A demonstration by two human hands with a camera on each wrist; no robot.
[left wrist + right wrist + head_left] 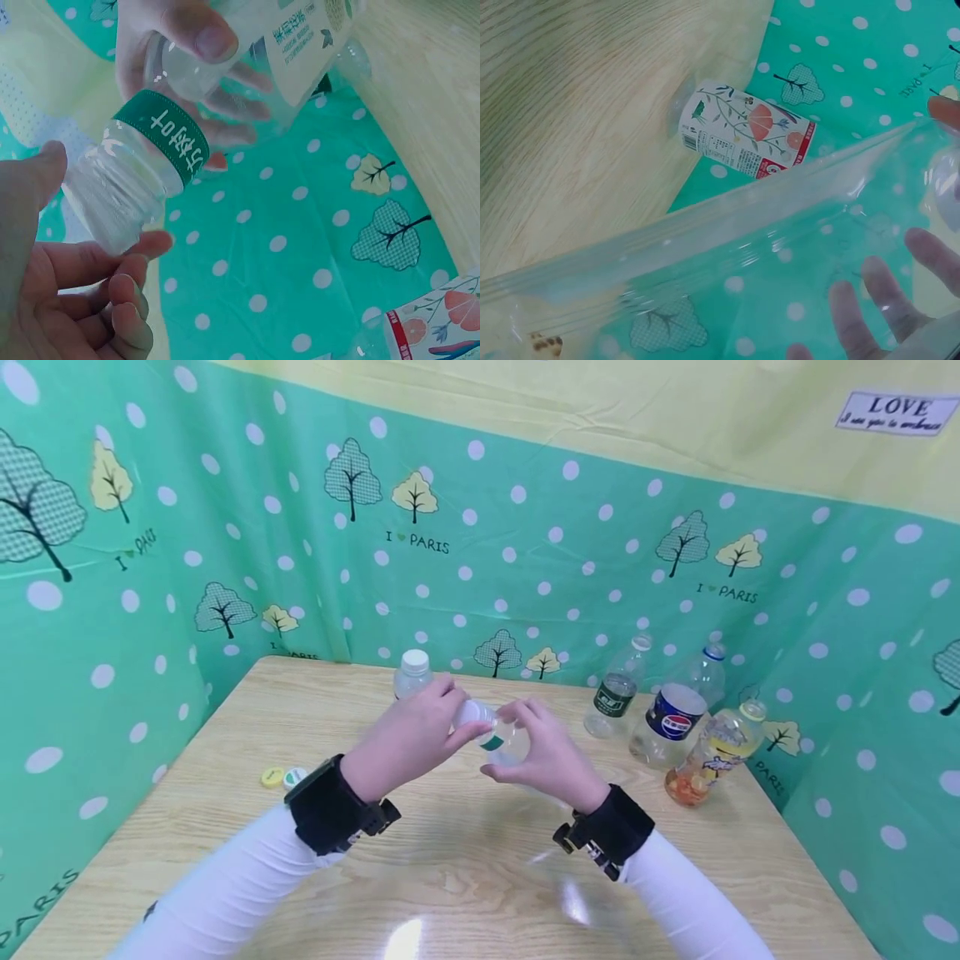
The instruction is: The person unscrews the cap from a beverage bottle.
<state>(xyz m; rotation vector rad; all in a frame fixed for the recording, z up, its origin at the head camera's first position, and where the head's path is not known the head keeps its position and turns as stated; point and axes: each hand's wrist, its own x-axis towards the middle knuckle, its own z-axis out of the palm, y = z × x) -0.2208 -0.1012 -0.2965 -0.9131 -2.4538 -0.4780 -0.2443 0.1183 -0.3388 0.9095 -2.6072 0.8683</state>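
Observation:
In the head view my left hand [411, 731] and right hand [557, 752] meet over the middle of the table, on a tilted clear plastic bottle [516, 745]. The right hand grips the bottle's body, its fingers showing through the plastic in the left wrist view. A green neck band [161, 139] with white characters circles the bottle below its top. At that end, the left thumb and index finger pinch the translucent cap [105, 199], other fingers curled beneath. The clear bottle wall [765, 247] crosses the right wrist view, with right fingertips [889, 292] against it.
Behind the left hand stands a white-capped bottle [413, 672]. At the right are a green-label bottle [615, 697], a Pepsi bottle [675, 718] and a yellow-label bottle [716, 752]. A yellow cap [272, 777] and a white cap [295, 777] lie at left. A polka-dot curtain [510, 577] surrounds the table.

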